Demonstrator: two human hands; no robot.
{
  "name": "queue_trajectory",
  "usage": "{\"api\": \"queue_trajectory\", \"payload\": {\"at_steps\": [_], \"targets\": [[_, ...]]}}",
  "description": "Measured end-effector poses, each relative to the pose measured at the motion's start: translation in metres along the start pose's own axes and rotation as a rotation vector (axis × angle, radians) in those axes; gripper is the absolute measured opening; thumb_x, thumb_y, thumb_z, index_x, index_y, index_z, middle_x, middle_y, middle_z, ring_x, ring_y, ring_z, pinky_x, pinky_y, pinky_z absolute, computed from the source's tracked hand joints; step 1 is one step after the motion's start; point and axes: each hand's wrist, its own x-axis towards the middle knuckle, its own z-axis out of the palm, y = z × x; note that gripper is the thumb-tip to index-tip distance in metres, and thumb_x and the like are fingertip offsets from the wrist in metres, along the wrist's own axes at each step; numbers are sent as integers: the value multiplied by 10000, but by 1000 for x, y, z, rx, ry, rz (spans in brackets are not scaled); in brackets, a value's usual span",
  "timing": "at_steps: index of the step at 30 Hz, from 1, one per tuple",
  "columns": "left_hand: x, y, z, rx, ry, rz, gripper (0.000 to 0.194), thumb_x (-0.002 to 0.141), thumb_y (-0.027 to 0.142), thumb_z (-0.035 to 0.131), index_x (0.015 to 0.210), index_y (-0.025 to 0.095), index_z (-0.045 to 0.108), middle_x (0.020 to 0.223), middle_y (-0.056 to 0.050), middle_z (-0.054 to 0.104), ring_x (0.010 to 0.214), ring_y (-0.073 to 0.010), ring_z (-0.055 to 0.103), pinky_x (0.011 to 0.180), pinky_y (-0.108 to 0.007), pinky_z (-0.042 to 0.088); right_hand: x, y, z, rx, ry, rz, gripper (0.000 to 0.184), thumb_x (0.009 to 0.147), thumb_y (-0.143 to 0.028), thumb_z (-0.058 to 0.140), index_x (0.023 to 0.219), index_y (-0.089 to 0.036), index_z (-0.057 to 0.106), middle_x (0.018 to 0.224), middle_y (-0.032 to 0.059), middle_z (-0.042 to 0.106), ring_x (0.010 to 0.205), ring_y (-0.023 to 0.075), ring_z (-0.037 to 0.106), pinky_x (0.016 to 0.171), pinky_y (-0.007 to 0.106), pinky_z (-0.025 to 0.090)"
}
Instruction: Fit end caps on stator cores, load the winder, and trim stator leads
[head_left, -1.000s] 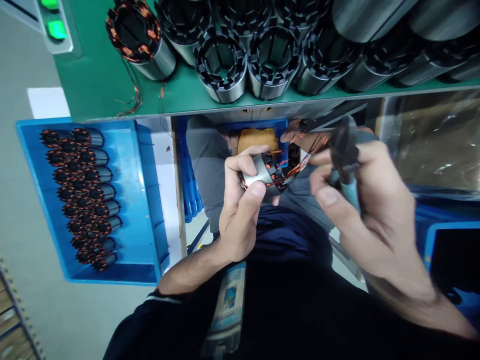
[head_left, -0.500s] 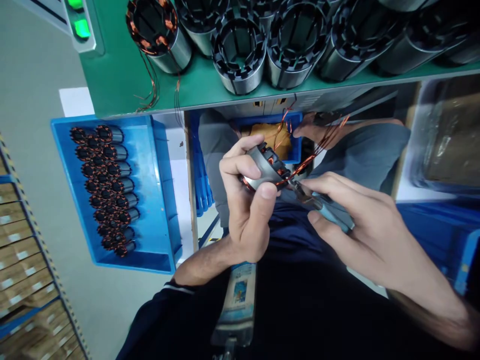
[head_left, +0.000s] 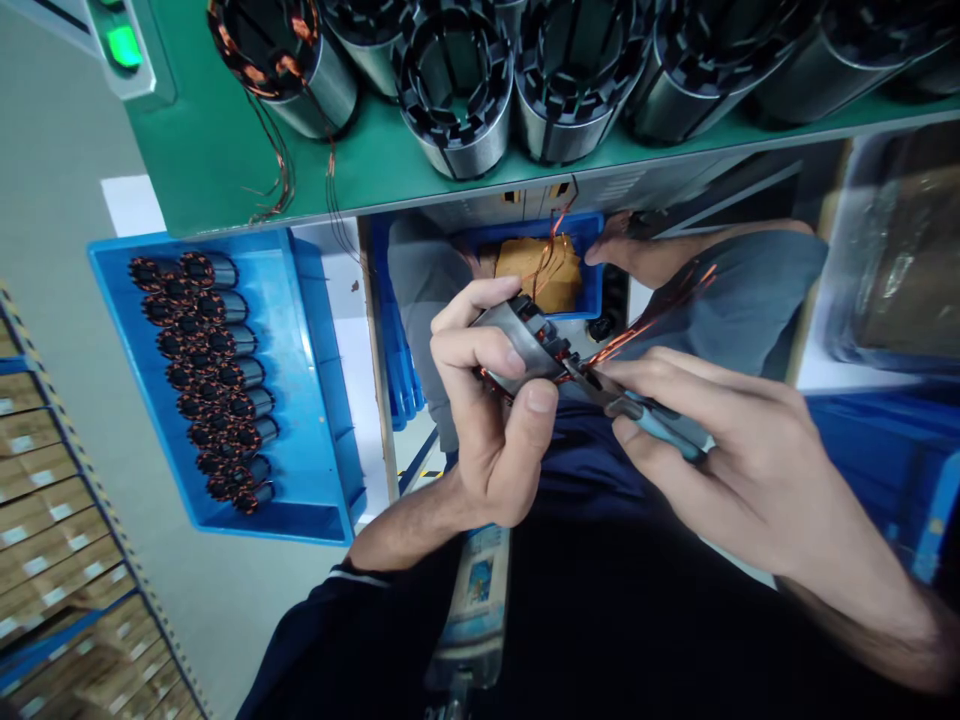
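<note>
Head camera: mid-frame, a smooth grey metal stator (head_left: 523, 330), ring-shaped, glossy copper wires (head_left: 637, 327) streaming rightward; left hand (head_left: 491, 415) curls snugly round it. Right hand (head_left: 742, 450) closes around blue-handled pliers (head_left: 649, 418), whose tips, seemingly, meet the wires' base.

Green-topped desk (head_left: 169, 165) right across the top here, and a green indicator light (head_left: 124, 46) glows bright at its left end! Pale grey floor (head_left: 169, 590) sweeps down the left, out to a rack stacked with cardboard boxes (head_left: 56, 525), white labels showing, yellow-and-black striped strip (head_left: 112, 517) alongside.
</note>
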Motion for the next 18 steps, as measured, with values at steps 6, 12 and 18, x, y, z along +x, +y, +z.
{"api": "queue_trajectory", "payload": {"at_steps": [6,12,18], "targets": [[-3,-1,5,6,134,77,237,1132,548,639,1183,356,510,1617,-39,585,1442,-382,616,1209,-760,545,2,8,3,13,47,-30,402,1062,-206,860,1449,-314,844,1278,24,911,1055,245,886,931,344,692],[7,-64,19,40,197,36,293,1206,602,564,1253,321,496,1608,-121,512,1577,-337,532,1323,-608,491,37,61,28,18,-24,136,413,1221,-491,654,947,-234,825,822,-7,814,714,160,704,777,335,515],[40,-160,35,283,237,-74,243,1195,522,500,1175,283,466,1283,-144,554,1318,-318,574,1308,-573,494,85,161,71,85,-178,324,696,1162,-767,596,856,-178,805,637,4,695,625,153,580,738,335,447]]}}
